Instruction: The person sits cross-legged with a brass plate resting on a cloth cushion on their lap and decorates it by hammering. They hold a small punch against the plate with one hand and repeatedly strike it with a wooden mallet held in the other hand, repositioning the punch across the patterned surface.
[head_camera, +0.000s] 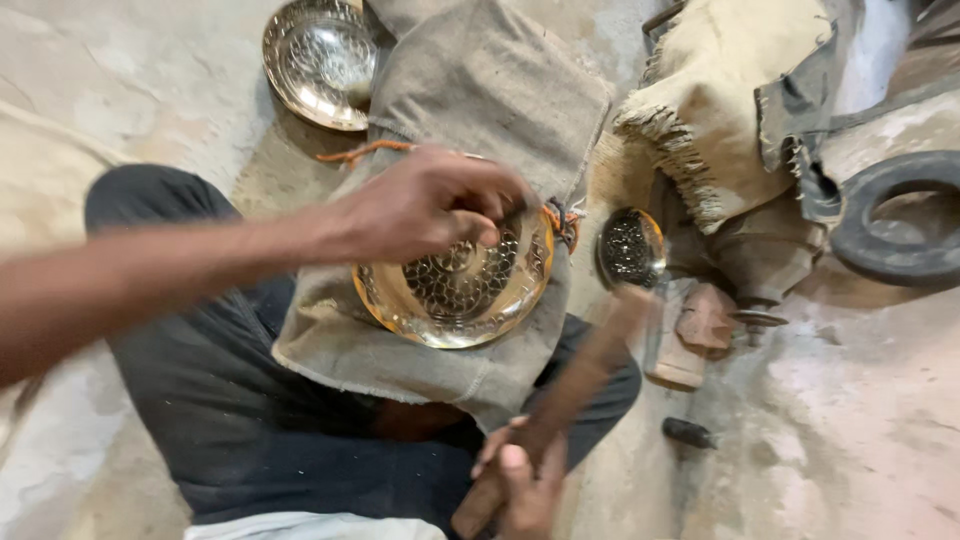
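Dusty concrete floor (850, 420), burlap cloth (470, 90) over my lap. Brass bowl (455, 295) sits on the cloth; my left grip (425, 205) pinches its far rim. Right grip (520, 480), below the bowl, is clenched on a blurred hammer (585, 375).

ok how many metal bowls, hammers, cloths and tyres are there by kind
brass bowls: 2, one under the left hand at, one on the floor
hammer: 1, blurred, in the right hand
burlap cloths: 2
black rubber ring: 1
total: 6
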